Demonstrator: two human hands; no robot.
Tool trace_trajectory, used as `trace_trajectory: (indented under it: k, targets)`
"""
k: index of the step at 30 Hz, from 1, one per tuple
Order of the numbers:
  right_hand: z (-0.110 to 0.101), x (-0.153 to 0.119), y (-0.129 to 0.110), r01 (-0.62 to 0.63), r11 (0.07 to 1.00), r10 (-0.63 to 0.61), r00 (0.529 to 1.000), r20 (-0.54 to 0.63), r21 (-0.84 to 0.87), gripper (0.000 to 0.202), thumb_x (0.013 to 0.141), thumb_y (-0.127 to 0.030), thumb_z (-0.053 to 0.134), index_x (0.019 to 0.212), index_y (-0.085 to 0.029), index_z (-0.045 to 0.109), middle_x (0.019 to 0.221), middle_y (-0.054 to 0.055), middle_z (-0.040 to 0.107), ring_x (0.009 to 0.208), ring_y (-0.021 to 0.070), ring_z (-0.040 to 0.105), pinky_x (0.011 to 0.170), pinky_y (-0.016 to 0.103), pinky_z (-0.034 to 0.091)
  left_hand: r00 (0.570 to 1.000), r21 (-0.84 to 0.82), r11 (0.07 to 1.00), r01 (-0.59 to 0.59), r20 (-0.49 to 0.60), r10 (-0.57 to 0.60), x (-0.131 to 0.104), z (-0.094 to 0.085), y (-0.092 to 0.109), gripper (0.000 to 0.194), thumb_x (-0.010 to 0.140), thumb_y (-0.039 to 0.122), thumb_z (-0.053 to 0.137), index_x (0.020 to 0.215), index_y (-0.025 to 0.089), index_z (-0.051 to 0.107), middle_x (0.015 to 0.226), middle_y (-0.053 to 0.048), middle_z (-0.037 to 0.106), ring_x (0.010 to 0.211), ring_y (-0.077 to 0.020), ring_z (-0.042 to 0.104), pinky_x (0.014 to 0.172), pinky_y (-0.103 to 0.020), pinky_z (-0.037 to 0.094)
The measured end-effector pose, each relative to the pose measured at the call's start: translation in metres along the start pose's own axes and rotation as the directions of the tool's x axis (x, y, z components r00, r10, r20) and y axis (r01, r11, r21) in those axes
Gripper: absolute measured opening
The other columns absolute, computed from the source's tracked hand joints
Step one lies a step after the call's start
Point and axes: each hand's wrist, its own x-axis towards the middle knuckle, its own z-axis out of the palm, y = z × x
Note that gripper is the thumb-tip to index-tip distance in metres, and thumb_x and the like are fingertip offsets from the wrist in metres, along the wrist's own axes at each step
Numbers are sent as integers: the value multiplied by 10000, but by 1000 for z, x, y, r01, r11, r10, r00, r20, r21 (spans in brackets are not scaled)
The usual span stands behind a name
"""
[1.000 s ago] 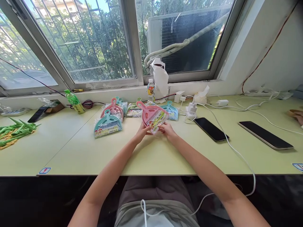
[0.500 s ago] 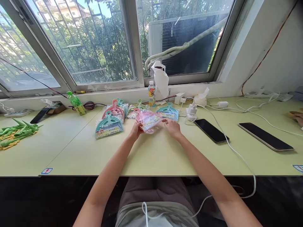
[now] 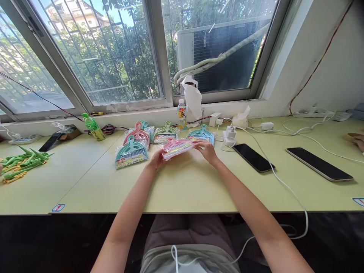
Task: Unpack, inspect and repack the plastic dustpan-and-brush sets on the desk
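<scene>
A pink dustpan and brush set (image 3: 176, 149) in clear wrapping is held between my hands, just over the table, its label edge facing me. My left hand (image 3: 157, 159) is closed on its left end. On the right corner, my right hand (image 3: 207, 151) grips with thumb and fingers. Similar wrapped sets lie close by: a teal one (image 3: 131, 153) left of my left hand, a red one (image 3: 137, 133) behind that, a green one (image 3: 165, 132) and a blue one (image 3: 202, 132) behind the pink set.
Two dark-screened devices, a phone (image 3: 254, 157) and a larger one (image 3: 318, 163), lie to the right, with a white cable (image 3: 281, 182) across the table. A juice bottle (image 3: 182, 115) and chargers (image 3: 229, 135) stand at the back. Leftward are a green bottle (image 3: 93, 127) and green-yellow pieces (image 3: 25, 161).
The pink set has tipped so that its front edge faces me more. My left hand has shifted slightly left and down with it; my right hand keeps hold of the right corner.
</scene>
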Motion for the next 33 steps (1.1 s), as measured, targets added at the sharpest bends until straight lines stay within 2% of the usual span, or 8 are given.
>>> trace_trajectory:
  k: [4,9,11,14,17,23,30,33]
  targets:
    - [3,-2,-3,-15,999,14,999,42,41,160,906,-333,548,777,-253,602,1043,44,725,1109,236,633,1027,429,427,999,-1,999,35,21,-35,2,-4,3,455,749,219,627,1183,100,556,821,-94,713,637,-188,708,518,-235,588]
    - [4,-4,-11,94,990,-92,995,29,-100,161,931,-321,463,802,-243,519,1363,90,568,1264,243,530,1050,428,396,1000,-2,1000,26,-3,-26,-2,-1,4,403,798,244,615,1181,123,583,819,-81,724,685,-196,719,535,-234,591]
    - [5,-5,-14,114,985,-111,993,30,-126,156,933,-309,456,801,-245,509,1382,91,560,1326,251,480,1082,441,361,1000,18,1000,19,-1,-19,-1,0,2,382,796,232,633,1162,129,599,855,-86,727,675,-187,714,542,-229,589]
    - [7,-8,-17,49,994,-41,996,85,-97,148,949,-278,429,818,-253,493,1078,78,725,1163,259,618,996,444,426,1000,25,1000,6,13,-6,0,0,1,375,788,220,658,1148,124,613,915,-99,726,712,-184,713,618,-256,610]
    - [9,-10,-17,-65,997,68,991,114,-31,130,963,-271,434,849,-255,494,812,25,752,892,242,723,852,387,485,1000,23,1000,2,28,-2,-1,1,-1,387,786,215,662,1158,120,615,955,-103,725,772,-196,714,698,-300,626]
    - [8,-10,-16,-136,991,136,991,-8,-7,116,931,-315,544,840,-252,580,758,1,738,782,216,723,826,340,481,994,119,993,-5,109,-8,-5,6,-6,456,715,140,686,1162,103,601,924,-110,731,833,-221,727,717,-286,624]
    - [9,-7,-16,-4,992,-27,971,-237,-128,89,847,-312,641,817,-243,688,1071,78,666,1097,260,593,1016,427,438,959,213,969,-122,276,60,-8,8,-11,642,619,99,753,1231,136,562,1066,-120,722,888,-226,728,716,-268,621]
    - [12,-6,-12,-44,998,30,968,-251,-49,99,827,-314,657,812,-227,702,1149,98,628,1128,253,582,988,411,475,949,254,956,-144,308,61,-7,6,-13,713,630,122,774,1296,160,523,1145,-139,699,928,-256,722,742,-311,629]
